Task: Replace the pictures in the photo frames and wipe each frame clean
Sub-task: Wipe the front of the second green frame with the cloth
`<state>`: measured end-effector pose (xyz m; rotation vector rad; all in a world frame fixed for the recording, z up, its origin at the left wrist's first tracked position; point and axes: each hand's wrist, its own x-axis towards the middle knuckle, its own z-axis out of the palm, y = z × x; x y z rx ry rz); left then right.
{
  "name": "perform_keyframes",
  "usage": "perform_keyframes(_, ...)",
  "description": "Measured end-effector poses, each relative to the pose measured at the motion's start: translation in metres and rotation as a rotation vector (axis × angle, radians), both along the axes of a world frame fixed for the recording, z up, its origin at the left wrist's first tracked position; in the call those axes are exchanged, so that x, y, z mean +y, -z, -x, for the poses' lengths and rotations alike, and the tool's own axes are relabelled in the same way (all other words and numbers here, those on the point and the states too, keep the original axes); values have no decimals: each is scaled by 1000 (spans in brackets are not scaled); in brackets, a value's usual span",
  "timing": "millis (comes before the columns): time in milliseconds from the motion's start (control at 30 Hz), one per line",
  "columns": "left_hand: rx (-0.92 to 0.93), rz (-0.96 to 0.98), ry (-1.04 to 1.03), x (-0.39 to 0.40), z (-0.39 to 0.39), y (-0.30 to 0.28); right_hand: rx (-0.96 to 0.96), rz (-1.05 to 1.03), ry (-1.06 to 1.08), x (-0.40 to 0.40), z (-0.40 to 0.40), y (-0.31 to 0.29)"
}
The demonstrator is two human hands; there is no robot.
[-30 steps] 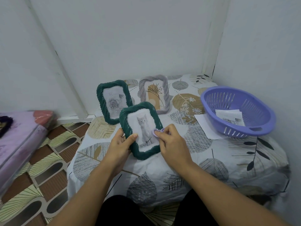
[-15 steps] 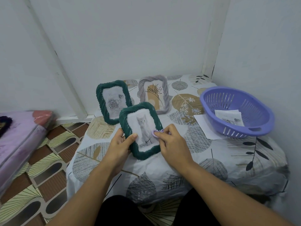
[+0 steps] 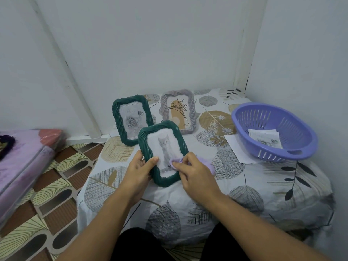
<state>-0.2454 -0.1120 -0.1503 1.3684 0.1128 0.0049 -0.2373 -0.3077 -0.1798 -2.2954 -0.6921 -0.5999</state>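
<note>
A green rope-textured frame (image 3: 163, 153) with a grey kitten picture (image 3: 165, 150) stands tilted at the near middle of the leaf-print cloth (image 3: 244, 185). The left hand (image 3: 138, 171) grips its left edge, thumb on the glass; the right hand (image 3: 197, 174) pinches a soft lilac cloth (image 3: 206, 162) against the lower right. Farther back stand another green frame (image 3: 131, 119) and a grey twisted frame (image 3: 178, 111); a slotted purple plastic basket (image 3: 273, 129) sits right.
</note>
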Motion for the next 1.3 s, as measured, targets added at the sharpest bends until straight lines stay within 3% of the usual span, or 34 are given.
perform_keyframes(167, -4, -20, 2, 0, 0, 0, 31, -52, 58, -5, -11, 1)
perform_keyframes(633, 10, -16, -8, -2, 2, -3, -2, 31, -79, -2, 0, 1)
perform_keyframes(767, 4, -21, -5, -2, 2, -4, 27, -28, 19, -7, -10, 2)
perform_keyframes(933, 22, 4, -23, -2, 1, -3, 1, 26, -92, -2, 0, 4)
perform_keyframes(1067, 12, -7, -15, -4, 2, -5, 12, -15, 2, -7, -9, 3)
perform_keyframes(1200, 20, 2, -26, -3, 2, -4, 2, 53, -114, -1, 1, 3)
perform_keyframes(1300, 15, 2, -22, -3, 2, -4, -9, 42, -38, -6, -8, 2)
